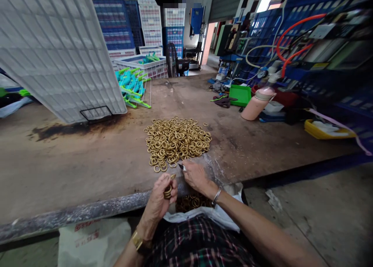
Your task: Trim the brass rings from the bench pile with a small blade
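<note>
A heap of brass-coloured rings (177, 138) lies on the brown table in front of me. My left hand (163, 191), just over the table's front edge, is closed around several of these rings, with one pinched upright at the fingertips. To its right, my right hand (196, 175) grips a small knife (182, 167), its dark tip pointing left near the heap's front. Most of its handle is hidden in my fingers. Below both hands, an open white bag (201, 212) at my lap holds more rings.
A tall pale ribbed panel (67, 53) stands on the table's left, with green and teal plastic parts (132, 86) beside it. To the right are a pink bottle (256, 103), a green tray (240, 95) and a yellow tray (326, 130). A fan (172, 59) and stacked crates stand behind.
</note>
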`<state>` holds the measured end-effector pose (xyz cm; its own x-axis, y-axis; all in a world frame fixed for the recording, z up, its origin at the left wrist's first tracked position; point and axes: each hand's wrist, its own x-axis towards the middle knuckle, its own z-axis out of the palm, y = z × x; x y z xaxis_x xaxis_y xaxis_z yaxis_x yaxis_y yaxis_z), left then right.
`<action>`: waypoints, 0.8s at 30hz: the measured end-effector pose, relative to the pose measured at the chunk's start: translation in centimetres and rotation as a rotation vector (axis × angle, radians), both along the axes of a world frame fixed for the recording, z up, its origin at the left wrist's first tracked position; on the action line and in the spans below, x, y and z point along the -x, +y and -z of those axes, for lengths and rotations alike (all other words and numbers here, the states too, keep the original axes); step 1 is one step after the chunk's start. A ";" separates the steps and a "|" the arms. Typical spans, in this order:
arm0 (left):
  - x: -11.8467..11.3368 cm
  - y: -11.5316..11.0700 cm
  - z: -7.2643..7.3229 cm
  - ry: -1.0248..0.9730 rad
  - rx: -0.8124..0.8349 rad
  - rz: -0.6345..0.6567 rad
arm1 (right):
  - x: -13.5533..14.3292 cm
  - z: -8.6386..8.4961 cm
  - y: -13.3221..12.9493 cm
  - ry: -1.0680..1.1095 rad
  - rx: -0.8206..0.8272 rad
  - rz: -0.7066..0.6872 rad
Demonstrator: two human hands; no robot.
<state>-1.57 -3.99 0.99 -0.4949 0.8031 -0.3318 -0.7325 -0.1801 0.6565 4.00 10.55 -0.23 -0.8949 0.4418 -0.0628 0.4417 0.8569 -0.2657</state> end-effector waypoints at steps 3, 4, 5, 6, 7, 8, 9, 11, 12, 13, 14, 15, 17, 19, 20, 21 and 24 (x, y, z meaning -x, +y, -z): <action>0.5 -0.4 0.5 -0.074 0.018 -0.057 | 1.3 0.2 -0.6 0.049 -0.022 0.047; 0.6 -0.4 0.8 -0.080 0.025 -0.078 | 1.7 0.3 -0.9 0.043 -0.030 0.062; 0.7 -0.5 1.0 -0.085 0.032 -0.094 | 2.1 0.3 -1.1 0.028 -0.038 0.074; 0.9 -0.6 1.2 -0.091 0.037 -0.107 | 2.5 0.4 -1.3 0.014 -0.046 0.080; 1.0 -0.6 1.3 -0.100 0.037 -0.114 | 2.8 0.4 -1.5 0.003 -0.052 0.084; 1.2 -0.7 1.4 -0.113 0.035 -0.117 | 3.1 0.4 -1.6 -0.004 -0.055 0.088; 1.3 -0.7 1.3 -0.130 0.029 -0.116 | 3.2 0.4 -1.6 -0.006 -0.052 0.089; 1.6 -0.8 1.2 -0.164 0.011 -0.108 | 3.4 0.3 -1.5 -0.012 -0.037 0.091; 1.8 -0.8 1.0 -0.181 0.002 -0.104 | 3.3 0.2 -1.4 -0.016 -0.027 0.091; 1.8 -0.8 0.9 -0.200 -0.004 -0.102 | 3.1 0.2 -1.2 -0.019 -0.018 0.092; 1.9 -0.8 0.9 -0.220 -0.006 -0.105 | 2.9 0.3 -1.0 -0.017 -0.009 0.092; 2.0 -0.7 0.8 -0.240 -0.001 -0.114 | 2.7 0.3 -0.8 -0.008 0.003 0.088; 2.0 -0.5 0.9 -0.265 0.028 -0.142 | 2.1 0.5 -0.4 0.049 0.047 0.070; 1.9 -0.2 1.0 -0.248 0.074 -0.171 | 1.4 0.6 -0.3 0.154 0.128 0.049; 1.8 0.0 1.0 -0.225 0.103 -0.177 | 1.2 0.6 -0.4 0.216 0.178 0.044; 1.7 0.2 1.1 -0.195 0.131 -0.177 | 0.9 0.5 -0.5 0.276 0.230 0.046; 1.1 0.9 0.9 -0.090 0.186 -0.164 | 0.3 0.0 -1.1 0.414 0.336 0.058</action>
<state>-2.66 -3.12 0.04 -0.5755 0.6356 -0.5146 -0.7602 -0.1839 0.6231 3.73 9.48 -0.25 -0.8493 0.5079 0.1436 0.2864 0.6721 -0.6829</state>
